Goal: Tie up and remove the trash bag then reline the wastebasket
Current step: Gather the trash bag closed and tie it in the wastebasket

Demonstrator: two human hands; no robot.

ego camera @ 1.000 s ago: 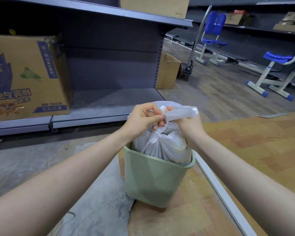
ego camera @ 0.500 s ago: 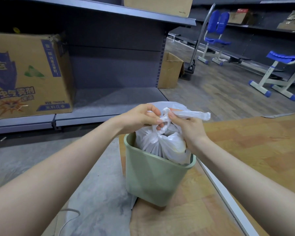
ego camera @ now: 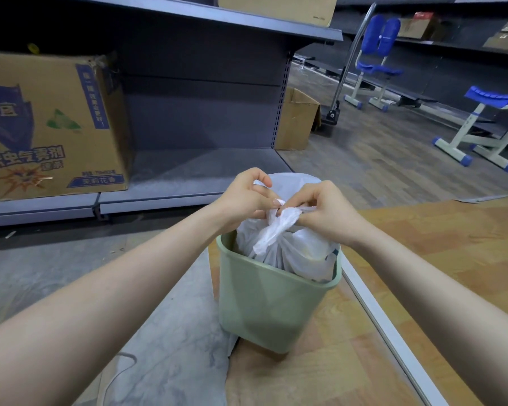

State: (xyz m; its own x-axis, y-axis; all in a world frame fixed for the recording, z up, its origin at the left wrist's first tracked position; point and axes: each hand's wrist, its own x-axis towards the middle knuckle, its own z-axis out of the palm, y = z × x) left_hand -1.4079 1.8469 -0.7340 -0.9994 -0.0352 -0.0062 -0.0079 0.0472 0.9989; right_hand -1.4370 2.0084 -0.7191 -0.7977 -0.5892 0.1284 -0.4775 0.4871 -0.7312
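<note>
Trash bag (ego camera: 302, 253), white and bulging, sits inside the pale green wastebasket (ego camera: 264, 306), which stands on the wooden floor (ego camera: 423, 259) beside a grey sheet (ego camera: 170, 347); behind it I see a grey shelf (ego camera: 188, 174) carrying a printed cardboard box (ego camera: 47, 127), with blue chairs (ego camera: 487, 124) farther right; my left hand (ego camera: 244, 197) pinches the gathered neck of the bag with curled fingers; my right hand (ego camera: 326, 212) pinches a twisted strip of the same plastic just beside it, the two hands nearly touching above the rim.
</note>
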